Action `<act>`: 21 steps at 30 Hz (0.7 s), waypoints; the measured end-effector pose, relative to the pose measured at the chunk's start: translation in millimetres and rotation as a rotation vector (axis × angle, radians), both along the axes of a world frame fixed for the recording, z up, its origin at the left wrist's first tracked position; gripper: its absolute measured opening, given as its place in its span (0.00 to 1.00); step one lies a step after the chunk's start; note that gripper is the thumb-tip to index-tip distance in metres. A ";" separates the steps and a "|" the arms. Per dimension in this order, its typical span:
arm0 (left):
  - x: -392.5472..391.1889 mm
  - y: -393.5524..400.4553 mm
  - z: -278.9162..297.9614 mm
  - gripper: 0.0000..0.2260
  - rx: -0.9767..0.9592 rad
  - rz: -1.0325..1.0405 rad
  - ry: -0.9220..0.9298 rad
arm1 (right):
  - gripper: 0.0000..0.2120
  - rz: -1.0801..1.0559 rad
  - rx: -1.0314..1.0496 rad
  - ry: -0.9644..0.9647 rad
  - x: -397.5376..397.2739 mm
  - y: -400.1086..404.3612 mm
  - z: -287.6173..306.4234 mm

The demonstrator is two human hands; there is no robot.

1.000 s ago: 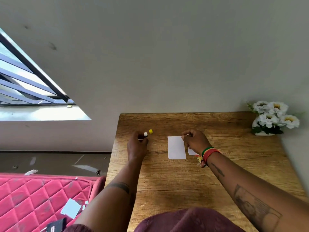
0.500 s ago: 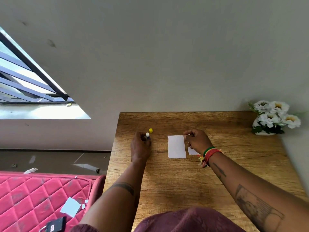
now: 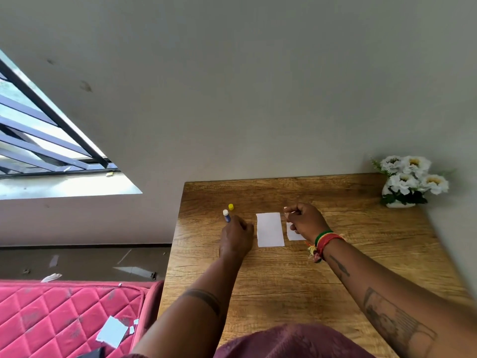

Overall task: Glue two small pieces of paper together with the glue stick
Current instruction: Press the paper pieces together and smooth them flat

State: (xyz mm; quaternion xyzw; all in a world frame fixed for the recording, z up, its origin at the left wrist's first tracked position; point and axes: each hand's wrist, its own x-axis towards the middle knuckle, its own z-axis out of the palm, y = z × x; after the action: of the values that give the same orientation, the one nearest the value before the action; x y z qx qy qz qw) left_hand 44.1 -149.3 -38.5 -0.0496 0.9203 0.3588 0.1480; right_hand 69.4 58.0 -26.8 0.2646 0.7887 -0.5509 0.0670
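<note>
On the wooden table [image 3: 284, 275] lies a white paper rectangle [image 3: 269, 229], flat. Just left of it my left hand [image 3: 236, 236] grips a glue stick [image 3: 226, 215], whose blue body and white tip stick out beyond the fingers, away from me. Its yellow cap [image 3: 231, 206] stands on the table right behind the tip. To the right of the rectangle lies a smaller white paper piece [image 3: 294, 235], mostly covered by my right hand [image 3: 305, 222]. That hand's curled fingers pinch the piece's far edge.
A white pot of white flowers [image 3: 410, 182] stands at the table's back right corner against the grey wall. Left of the table are the floor and a red quilted mattress [image 3: 64, 319] with paper scraps on it.
My left hand has shifted right, closer to the white rectangle, and more of the glue stick now shows. My right hand has stayed on the smaller piece.
</note>
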 end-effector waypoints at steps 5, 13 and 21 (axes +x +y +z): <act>-6.2 34.3 9.0 0.08 0.076 -0.067 0.007 | 0.07 -0.093 0.051 0.007 7.6 12.4 -0.7; -13.5 85.5 6.6 0.09 0.330 0.002 -0.228 | 0.11 -0.246 0.332 -0.128 8.8 37.4 -8.7; -8.1 109.0 2.2 0.08 0.328 0.021 -0.289 | 0.15 -0.287 0.088 -0.295 -3.9 43.2 -16.0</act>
State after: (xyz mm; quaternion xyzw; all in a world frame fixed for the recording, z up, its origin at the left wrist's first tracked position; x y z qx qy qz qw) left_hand 36.1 -40.3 -36.3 -0.0854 0.8182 0.4946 0.2805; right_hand 65.5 101.2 -42.7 0.4546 0.7480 -0.4750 0.0908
